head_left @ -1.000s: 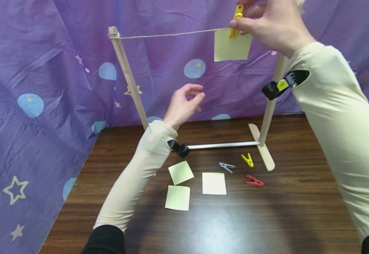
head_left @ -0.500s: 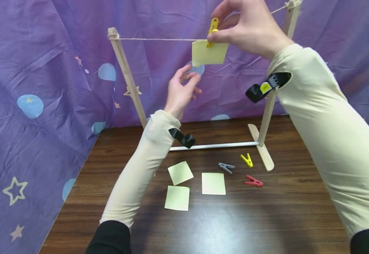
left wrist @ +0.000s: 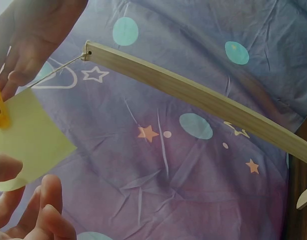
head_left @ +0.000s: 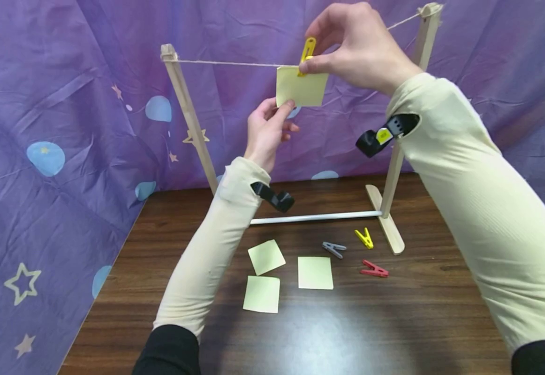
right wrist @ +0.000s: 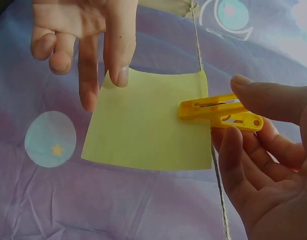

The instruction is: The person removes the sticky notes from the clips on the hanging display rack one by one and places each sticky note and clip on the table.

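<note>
A pale yellow sticky note (head_left: 306, 92) hangs at the string (head_left: 232, 63), its top edge level with it. The yellow clothespin (right wrist: 201, 109) bites the note's upper edge at the string. My right hand (head_left: 363, 52) holds that clothespin, thumb on one arm and fingers behind the other. From below, my left hand (head_left: 265, 130) pinches the note's lower left corner; in the right wrist view the thumb (right wrist: 121, 55) lies on its face with a finger behind. In the left wrist view the note (left wrist: 31, 135) spreads between both hands.
A wooden frame with a left post (head_left: 190, 117), right post (head_left: 394, 177) and white bottom rod (head_left: 324, 216) stands before a purple curtain (head_left: 89, 104). On the table (head_left: 371, 323) lie three notes (head_left: 315, 273), a grey clothespin (head_left: 334, 249), a yellow one (head_left: 364, 238) and a red one (head_left: 373, 269).
My right hand has moved left and down with the clothespin and note. My left hand has risen from below and now pinches the note's lower corner.
</note>
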Available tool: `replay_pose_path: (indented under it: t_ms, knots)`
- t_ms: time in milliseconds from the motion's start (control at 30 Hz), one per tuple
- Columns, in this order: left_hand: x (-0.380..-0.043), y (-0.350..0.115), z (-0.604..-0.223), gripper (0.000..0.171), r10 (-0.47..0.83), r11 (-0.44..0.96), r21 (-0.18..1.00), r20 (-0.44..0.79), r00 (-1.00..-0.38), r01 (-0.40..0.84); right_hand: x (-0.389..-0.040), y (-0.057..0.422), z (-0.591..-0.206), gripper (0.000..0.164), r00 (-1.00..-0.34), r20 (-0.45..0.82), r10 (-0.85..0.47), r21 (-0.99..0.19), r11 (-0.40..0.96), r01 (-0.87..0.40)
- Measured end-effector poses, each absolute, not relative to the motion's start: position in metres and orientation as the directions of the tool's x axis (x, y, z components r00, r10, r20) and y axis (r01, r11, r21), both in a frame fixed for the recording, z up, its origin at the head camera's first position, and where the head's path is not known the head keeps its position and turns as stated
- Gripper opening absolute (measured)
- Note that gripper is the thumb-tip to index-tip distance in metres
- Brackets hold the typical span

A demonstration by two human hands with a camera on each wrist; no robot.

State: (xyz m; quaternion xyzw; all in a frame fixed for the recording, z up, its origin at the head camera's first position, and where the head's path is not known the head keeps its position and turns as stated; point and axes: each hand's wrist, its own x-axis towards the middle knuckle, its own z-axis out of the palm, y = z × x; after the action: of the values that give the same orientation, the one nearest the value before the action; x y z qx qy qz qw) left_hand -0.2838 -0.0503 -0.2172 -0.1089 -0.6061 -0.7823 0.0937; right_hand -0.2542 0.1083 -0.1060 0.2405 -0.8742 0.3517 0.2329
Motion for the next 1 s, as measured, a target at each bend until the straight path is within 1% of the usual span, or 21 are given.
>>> replay_pose_path:
  t_ms: [167,500,867,1000]
  knots:
    - [-0.2837,-0.0506,-0.2179,0.019,-0.018,-0.247,0.929,0.281,-0.960,0.277,-0.2544,0.1070,-0.1089,0.039,-0.772,0.582,-0.254,-0.445,0.695,-0.565]
    - [-0.2829,-0.0510,-0.2180,0.021,-0.029,-0.248,0.927,0.282,-0.959,0.280,-0.2565,0.1043,-0.1113,0.042,-0.741,0.619,-0.261,-0.383,0.723,-0.575]
    - [-0.2842,-0.0520,-0.2184,0.022,-0.042,-0.253,0.925,0.281,-0.959,0.282,-0.2554,0.1006,-0.1126,0.031,-0.666,0.700,-0.258,-0.317,0.724,-0.613]
    - [-0.2846,-0.0521,-0.2183,0.020,-0.046,-0.256,0.925,0.279,-0.959,0.281,-0.2551,0.0998,-0.1129,0.028,-0.644,0.723,-0.251,-0.301,0.725,-0.620]
